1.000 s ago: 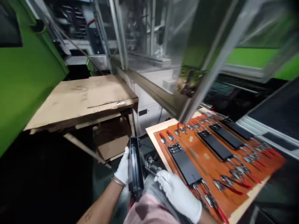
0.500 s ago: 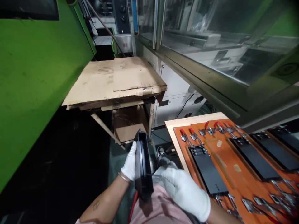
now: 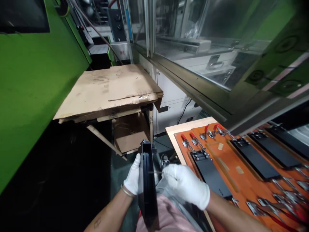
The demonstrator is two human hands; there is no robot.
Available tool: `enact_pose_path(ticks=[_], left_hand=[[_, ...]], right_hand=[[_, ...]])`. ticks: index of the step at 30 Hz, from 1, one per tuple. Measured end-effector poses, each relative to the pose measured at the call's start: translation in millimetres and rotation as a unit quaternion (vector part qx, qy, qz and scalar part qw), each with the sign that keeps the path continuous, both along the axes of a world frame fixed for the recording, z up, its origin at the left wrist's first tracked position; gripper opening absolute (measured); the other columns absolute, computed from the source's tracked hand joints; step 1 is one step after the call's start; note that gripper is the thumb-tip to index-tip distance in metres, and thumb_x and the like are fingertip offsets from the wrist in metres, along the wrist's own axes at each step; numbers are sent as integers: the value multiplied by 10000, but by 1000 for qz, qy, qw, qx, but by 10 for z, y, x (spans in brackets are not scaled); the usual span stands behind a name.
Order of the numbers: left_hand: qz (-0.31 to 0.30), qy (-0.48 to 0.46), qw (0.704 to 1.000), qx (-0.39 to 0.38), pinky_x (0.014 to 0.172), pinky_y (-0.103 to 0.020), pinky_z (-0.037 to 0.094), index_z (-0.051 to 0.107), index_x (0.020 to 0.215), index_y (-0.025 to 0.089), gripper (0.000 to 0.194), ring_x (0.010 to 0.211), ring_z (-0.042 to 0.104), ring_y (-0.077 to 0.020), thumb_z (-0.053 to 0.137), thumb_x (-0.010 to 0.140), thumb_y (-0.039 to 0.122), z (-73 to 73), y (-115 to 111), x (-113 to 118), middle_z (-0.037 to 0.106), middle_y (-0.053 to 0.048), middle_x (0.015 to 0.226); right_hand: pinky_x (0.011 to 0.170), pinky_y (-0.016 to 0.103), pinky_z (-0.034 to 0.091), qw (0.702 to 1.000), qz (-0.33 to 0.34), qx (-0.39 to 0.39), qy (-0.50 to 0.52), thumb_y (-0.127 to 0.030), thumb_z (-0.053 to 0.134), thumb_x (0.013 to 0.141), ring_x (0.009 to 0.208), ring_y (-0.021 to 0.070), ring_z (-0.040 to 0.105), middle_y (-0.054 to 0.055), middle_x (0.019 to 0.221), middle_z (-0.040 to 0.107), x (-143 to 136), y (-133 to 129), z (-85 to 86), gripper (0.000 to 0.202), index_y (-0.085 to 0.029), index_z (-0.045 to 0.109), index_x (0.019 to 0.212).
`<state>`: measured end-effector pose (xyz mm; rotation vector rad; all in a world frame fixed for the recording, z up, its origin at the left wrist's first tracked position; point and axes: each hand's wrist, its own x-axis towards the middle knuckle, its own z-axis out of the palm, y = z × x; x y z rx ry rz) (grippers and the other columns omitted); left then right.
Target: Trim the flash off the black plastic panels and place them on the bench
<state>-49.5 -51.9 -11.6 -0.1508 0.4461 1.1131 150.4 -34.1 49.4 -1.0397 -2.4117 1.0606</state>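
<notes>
My left hand [image 3: 133, 176], in a white glove, grips the left side of a long black box-like part [image 3: 147, 187] that stands on its edge in front of my body. To the right of the part is my white-gloved right hand [image 3: 187, 185], its fingers pinched on a thin tool [image 3: 156, 172] whose tip points left to the part's side. The tool is blurred, so its kind cannot be told.
At the right, an orange fixture board [image 3: 229, 167] carries black panels [image 3: 212, 175] and red-handled clamps [image 3: 184, 140]. A cardboard-topped table [image 3: 108, 87] stands ahead. A green machine [image 3: 31, 90] is at the left, a glazed machine frame [image 3: 188, 80] at the right.
My right hand has risen and closed in a pinch, and a thin tool now shows at its fingertips near the black part. The view has shifted slightly.
</notes>
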Motion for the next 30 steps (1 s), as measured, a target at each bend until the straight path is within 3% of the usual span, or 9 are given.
enact_pose_path(ticks=[3, 6, 8, 13, 15, 18, 23, 27, 30], left_hand=[[-27, 3, 999, 20, 454, -212, 374, 579, 631, 167, 375, 448, 522, -103, 701, 755, 499, -6, -11, 42, 563, 39, 512], [-41, 7, 999, 25, 437, -219, 372, 586, 626, 165, 403, 441, 536, -115, 699, 739, 535, -45, -25, 56, 577, 27, 512], [-50, 13, 999, 9, 449, -219, 385, 604, 646, 163, 386, 443, 543, -115, 678, 768, 521, -64, -50, 76, 590, 20, 516], [-80, 36, 996, -5, 489, -228, 407, 629, 671, 158, 357, 444, 550, -115, 633, 824, 481, -57, -121, 171, 605, 11, 524], [-82, 44, 996, 10, 510, -232, 415, 646, 703, 156, 358, 464, 566, -121, 626, 825, 493, -57, -127, 191, 622, 3, 546], [-105, 51, 993, 24, 524, -241, 417, 651, 713, 158, 372, 477, 571, -134, 618, 821, 513, -87, -124, 190, 629, -4, 552], [-141, 67, 988, 10, 492, -243, 389, 636, 673, 161, 406, 454, 540, -132, 609, 813, 541, -167, -130, 212, 606, -6, 527], [-157, 81, 984, 9, 497, -237, 402, 633, 673, 161, 412, 472, 555, -131, 612, 806, 550, -195, -114, 241, 601, -4, 530], [-181, 98, 979, 2, 505, -236, 417, 637, 675, 163, 423, 495, 578, -139, 612, 797, 566, -232, -103, 246, 620, -18, 553]], right_hand=[[551, 214, 292, 999, -30, 32, -28, -182, 434, 850, 560, 101, 441, -20, 598, 513, 4, 39, 49, 251, -175, 508, 611], [512, 225, 236, 998, 42, 24, -47, -140, 468, 803, 526, 91, 404, -32, 566, 494, 21, -3, 115, 240, -169, 493, 566], [513, 231, 228, 997, 46, 36, -51, -145, 475, 811, 535, 91, 412, -32, 579, 506, 40, 23, 141, 235, -170, 506, 579], [556, 257, 229, 982, -94, 130, -103, -175, 425, 880, 561, 110, 427, -15, 604, 534, 108, 236, 201, 260, -178, 539, 647], [551, 251, 232, 984, -70, 125, -101, -171, 433, 869, 548, 109, 419, -18, 595, 536, 143, 242, 229, 262, -181, 532, 626], [545, 233, 246, 990, 17, 109, -90, -153, 476, 817, 562, 104, 439, -25, 622, 564, 198, 194, 260, 210, -183, 538, 618], [556, 259, 232, 969, -77, 175, -154, -167, 437, 852, 570, 117, 449, -7, 659, 587, 313, 235, 314, 226, -185, 580, 677], [546, 252, 231, 973, 19, 178, -147, -204, 495, 831, 576, 114, 461, -18, 655, 596, 393, 241, 328, 190, -192, 586, 664], [541, 251, 228, 967, -24, 193, -162, -180, 488, 819, 573, 111, 472, -15, 690, 618, 453, 269, 342, 172, -192, 601, 690]])
